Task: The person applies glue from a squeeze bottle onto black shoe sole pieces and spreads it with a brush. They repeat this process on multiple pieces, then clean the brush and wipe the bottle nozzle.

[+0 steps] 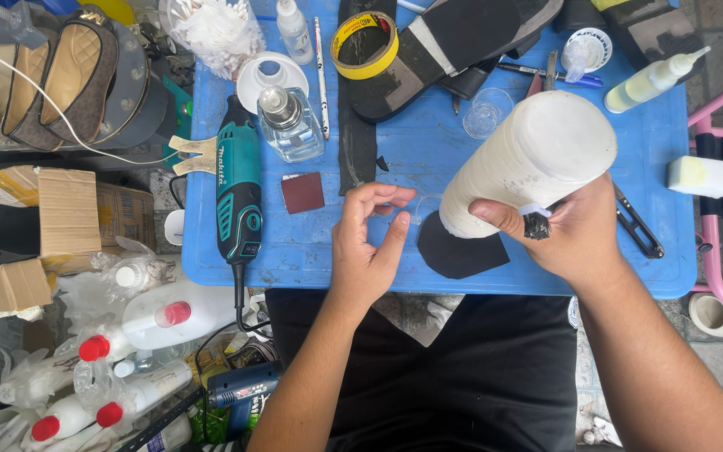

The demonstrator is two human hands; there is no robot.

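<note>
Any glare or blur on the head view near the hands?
Head view: even daylight, soft shadows; the large white plastic bottle in the right hand is bright but not blown out; the left hand is sharp; edges bend slightly from lens distortion.

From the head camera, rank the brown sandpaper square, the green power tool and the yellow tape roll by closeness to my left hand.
From the left hand:
1. Brown sandpaper square, just up-left.
2. Green power tool, farther left.
3. Yellow tape roll, at the table's far edge.

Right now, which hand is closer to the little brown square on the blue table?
The left hand. It sits just right of the brown square, not touching it. The right hand is farther right, holding a big white bottle.
</note>
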